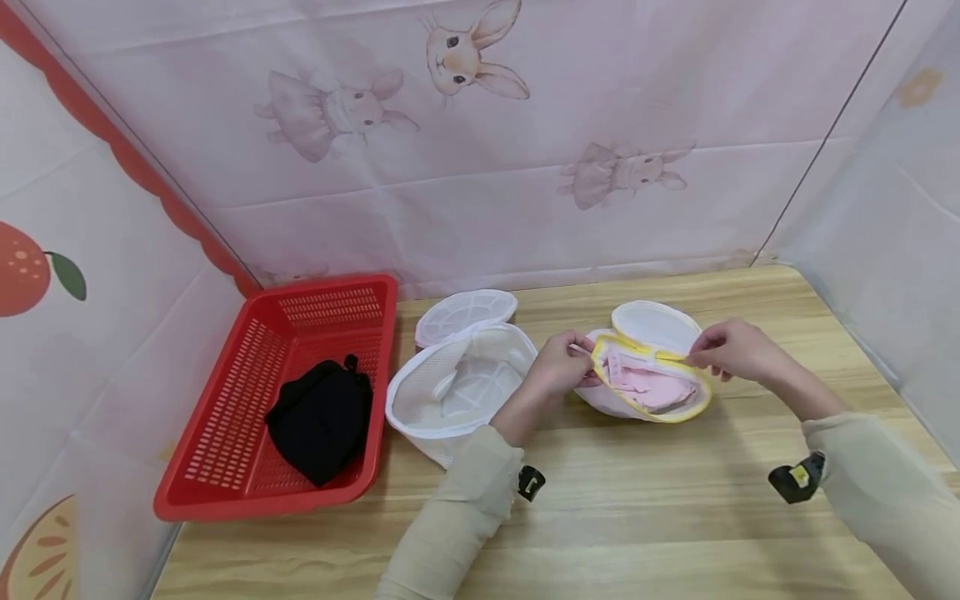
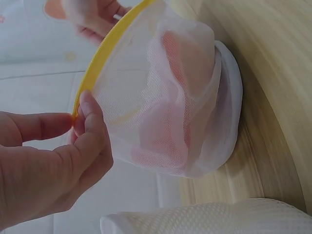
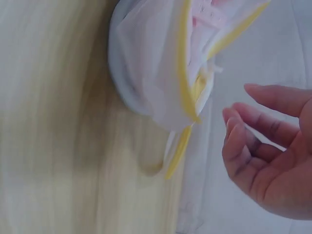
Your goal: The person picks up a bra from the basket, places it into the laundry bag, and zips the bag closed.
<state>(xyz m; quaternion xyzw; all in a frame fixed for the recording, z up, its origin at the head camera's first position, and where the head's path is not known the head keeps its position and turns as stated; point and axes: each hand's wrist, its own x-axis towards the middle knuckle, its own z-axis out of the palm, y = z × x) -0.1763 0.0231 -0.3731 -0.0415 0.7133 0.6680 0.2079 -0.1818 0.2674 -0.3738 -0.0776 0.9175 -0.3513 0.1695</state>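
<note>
The person's left sleeve (image 1: 453,521) and right sleeve (image 1: 877,479) are pale beige, softly wrinkled; a small black device (image 1: 530,483) sits by the left one, a yellow-patched black device (image 1: 797,479) by the right

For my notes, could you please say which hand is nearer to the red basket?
Left. The left hand pinches the yellow-rimmed bag, the white bag between that hand and the red basket; the right hand is farther, by the pinched bag's other side.

"the mesh bag (image 2: 141,78)?"
"white, yellow-trimmed; i observe mouth open, round lid (image 1: 656,325) folded back, base on the tabletop (image 1: 637,508)."
"contents?"
"pink cloth (image 1: 652,387), crumpled inside; i also see it through the mesh."
</note>
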